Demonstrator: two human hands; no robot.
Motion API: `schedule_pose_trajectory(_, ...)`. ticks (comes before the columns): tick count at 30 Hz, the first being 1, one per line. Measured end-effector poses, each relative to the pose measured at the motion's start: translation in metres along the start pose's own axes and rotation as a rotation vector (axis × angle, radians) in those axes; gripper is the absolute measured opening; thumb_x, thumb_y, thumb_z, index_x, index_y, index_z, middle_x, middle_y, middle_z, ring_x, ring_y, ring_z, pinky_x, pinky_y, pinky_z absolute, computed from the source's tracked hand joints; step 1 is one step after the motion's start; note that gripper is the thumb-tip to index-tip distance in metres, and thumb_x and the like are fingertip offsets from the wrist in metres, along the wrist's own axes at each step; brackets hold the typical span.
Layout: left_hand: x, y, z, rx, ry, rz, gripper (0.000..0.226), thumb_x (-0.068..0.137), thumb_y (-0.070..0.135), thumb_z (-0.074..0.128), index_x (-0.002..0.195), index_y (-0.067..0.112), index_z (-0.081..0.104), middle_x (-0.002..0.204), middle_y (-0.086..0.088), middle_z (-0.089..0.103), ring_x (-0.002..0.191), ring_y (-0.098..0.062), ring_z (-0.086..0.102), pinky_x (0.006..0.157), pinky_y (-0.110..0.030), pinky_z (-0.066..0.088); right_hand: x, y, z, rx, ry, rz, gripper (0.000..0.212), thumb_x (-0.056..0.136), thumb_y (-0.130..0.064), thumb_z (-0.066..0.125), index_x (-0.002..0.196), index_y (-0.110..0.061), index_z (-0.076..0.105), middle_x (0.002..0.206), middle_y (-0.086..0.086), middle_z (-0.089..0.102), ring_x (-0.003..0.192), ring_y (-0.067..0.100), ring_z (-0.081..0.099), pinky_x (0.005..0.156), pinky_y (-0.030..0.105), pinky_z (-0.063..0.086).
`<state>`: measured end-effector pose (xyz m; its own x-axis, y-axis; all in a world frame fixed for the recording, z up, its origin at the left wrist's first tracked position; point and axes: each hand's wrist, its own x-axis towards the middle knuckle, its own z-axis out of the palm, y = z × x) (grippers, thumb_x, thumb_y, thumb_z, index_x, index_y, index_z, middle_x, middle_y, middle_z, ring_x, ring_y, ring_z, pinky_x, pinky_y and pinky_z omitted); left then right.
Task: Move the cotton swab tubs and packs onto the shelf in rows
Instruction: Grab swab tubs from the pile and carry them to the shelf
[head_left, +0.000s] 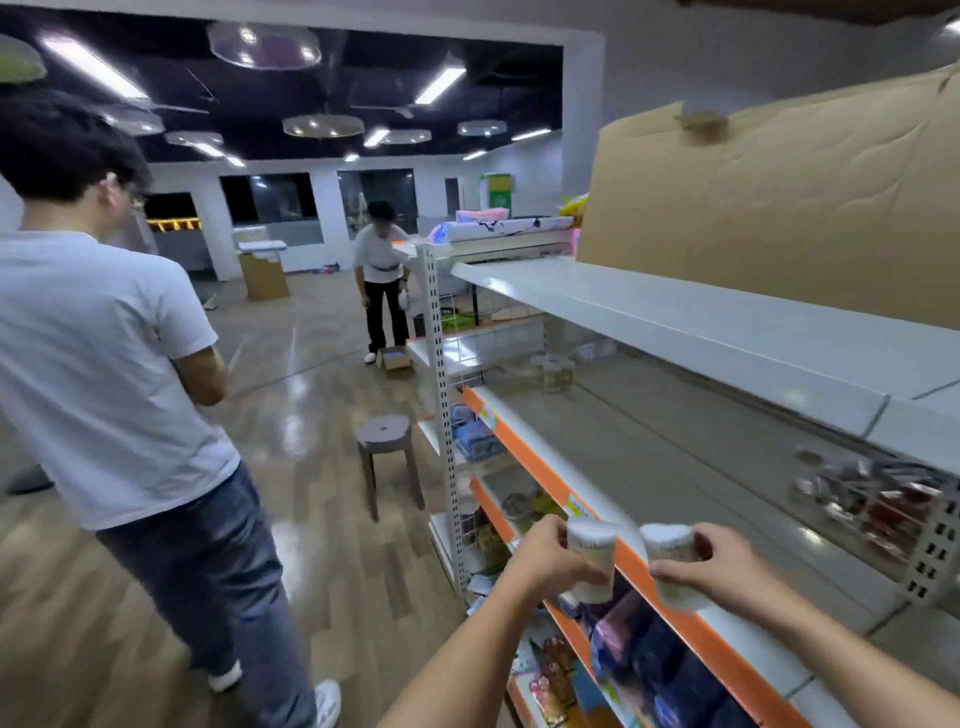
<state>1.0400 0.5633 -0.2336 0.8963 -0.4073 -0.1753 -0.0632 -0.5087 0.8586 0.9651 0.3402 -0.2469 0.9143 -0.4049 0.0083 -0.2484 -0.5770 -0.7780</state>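
I hold one cotton swab tub in each hand. The left tub (591, 560) stands nearly upright, its long axis vertical, with my left hand (545, 558) wrapped round its side from the left. The right tub (666, 564) leans a little, top tipped toward the left tub, and my right hand (719, 564) grips it from the right, fingers (675, 571) curled across its front. Both hands are closed on their loads.

The two tubs sit just beside each other, not touching, right at the orange front edge (545, 478) of the shelf (675, 457). The right tub is already over the shelf's front strip; the left one hangs just outside the edge, so my right hand is the nearer one to a set-down. The open shelf board lies ahead of my fingers and to the right, running away from me.

Far along that board, well apart from my hands, a few jars (556, 371) stand near the far end. My judgement is that they mark the row to continue. To the right, under the upper shelf, hang some blurred packets (878, 499). Left of me stands a person in a white shirt (104, 364), with a stool (387, 447) beyond on the floor.
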Motion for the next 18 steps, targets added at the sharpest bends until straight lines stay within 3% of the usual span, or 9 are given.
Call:
schedule_pose_trajectory(4,0.014,-0.018,-0.031,0.022,0.06,-0.017,0.058,0.064,0.024,0.089,0.11,0.021,0.054,0.112,0.002,0.065,0.104,-0.017,0.062,0.092,-0.038,0.054,0.018,-0.025,0.03,-0.019,-0.02,-0.023,0.044,0.054,-0.041,0.094,0.067,-0.013,0.062,0.064,-0.004,0.062,0.062,0.014,0.056,0.057,0.03,0.04)
schedule_pose_trajectory(8,0.029,-0.029,-0.058,0.04,0.092,-0.033,0.059,0.066,0.025,0.088,0.113,0.012,0.054,0.115,-0.008,0.065,0.106,-0.025,0.063,0.093,-0.046,0.054,0.036,-0.053,0.051,-0.064,-0.049,-0.056,0.039,0.062,-0.04,0.091,0.076,-0.014,0.066,0.074,0.0,0.068,0.073,0.019,0.062,0.061,0.031,0.042)
schedule_pose_trajectory(12,0.045,-0.035,-0.084,0.027,0.137,-0.04,0.057,0.069,0.025,0.087,0.115,0.013,0.055,0.116,-0.006,0.064,0.106,-0.022,0.063,0.093,-0.042,0.054,0.059,-0.074,0.068,-0.107,-0.08,-0.09,0.036,0.065,-0.043,0.088,0.078,-0.018,0.066,0.075,-0.003,0.068,0.073,0.013,0.061,0.061,0.03,0.043)
schedule_pose_trajectory(18,0.082,-0.043,-0.116,0.071,0.184,-0.059,0.056,0.07,0.033,0.085,0.114,0.017,0.054,0.113,-0.003,0.062,0.103,-0.02,0.06,0.087,-0.037,0.053,0.107,-0.098,0.097,-0.143,-0.105,-0.117,0.039,0.066,-0.045,0.087,0.079,-0.014,0.067,0.076,0.003,0.068,0.074,0.019,0.062,0.059,0.031,0.038)
